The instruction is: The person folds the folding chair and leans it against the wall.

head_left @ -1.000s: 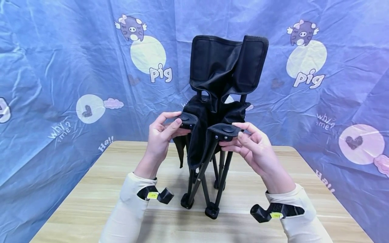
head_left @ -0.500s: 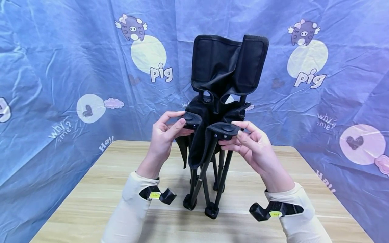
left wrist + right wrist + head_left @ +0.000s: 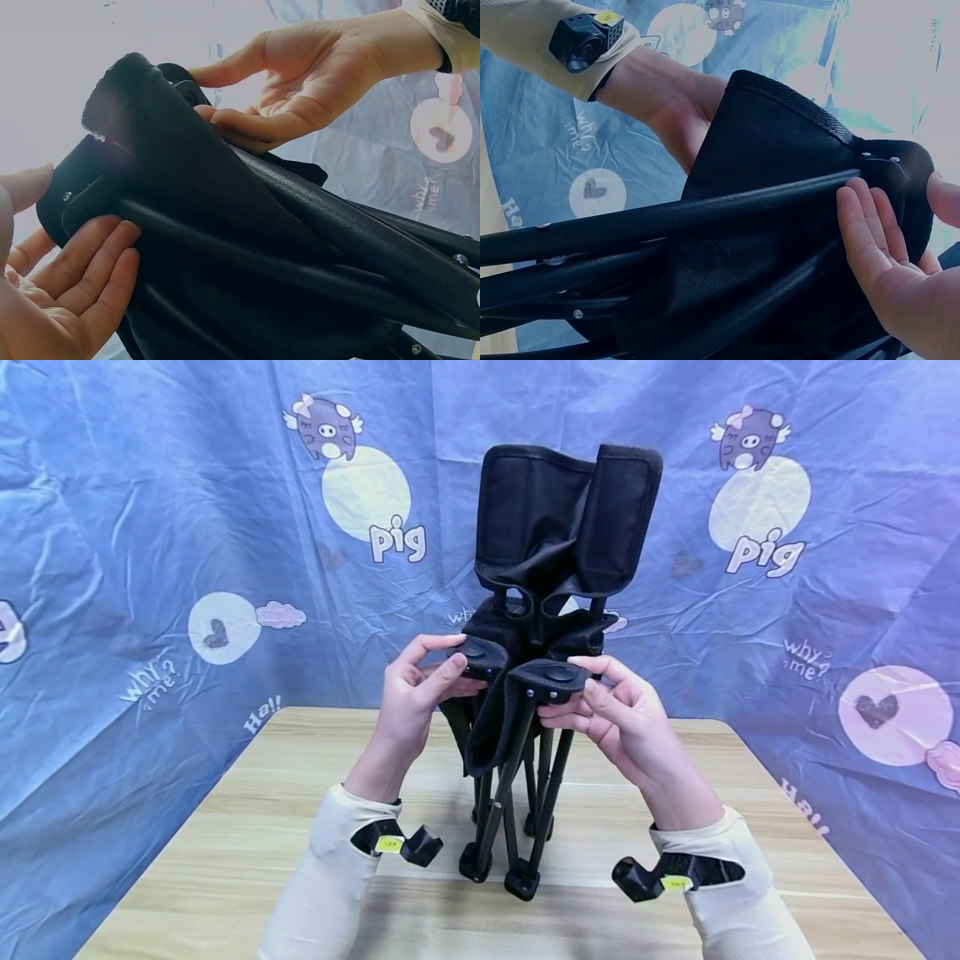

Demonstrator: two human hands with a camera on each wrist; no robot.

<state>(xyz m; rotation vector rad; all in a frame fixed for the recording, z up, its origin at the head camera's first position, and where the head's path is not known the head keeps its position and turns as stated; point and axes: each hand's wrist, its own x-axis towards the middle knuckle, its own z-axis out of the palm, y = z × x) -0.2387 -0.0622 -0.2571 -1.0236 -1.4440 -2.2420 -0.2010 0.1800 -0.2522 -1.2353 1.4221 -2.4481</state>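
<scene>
A small black folding chair (image 3: 558, 518) stands upright on the table, its fabric seat creased inward and its dark tube legs (image 3: 551, 793) close together. My left hand (image 3: 416, 693) pinches the left front corner (image 3: 480, 656) of the seat between thumb and fingers. The right front corner (image 3: 551, 677) is pinched by my right hand (image 3: 622, 710), thumb at its outer edge and fingers beneath. Between the two corners the seat fabric (image 3: 487, 743) hangs down in a fold. Silver rivets show on both corners. In the right wrist view, fabric hides most of my left hand.
The wooden table (image 3: 247, 860) spreads out below, with the chair's black feet (image 3: 522, 878) on it. Behind hangs a blue printed cloth (image 3: 187, 485). Both forearms wear light sleeves with a black wrist camera (image 3: 420, 846) on each.
My left hand has moved right with the left seat corner, bringing the two front corners closer together. The left front leg has shifted slightly right too; the right hand has barely moved.
</scene>
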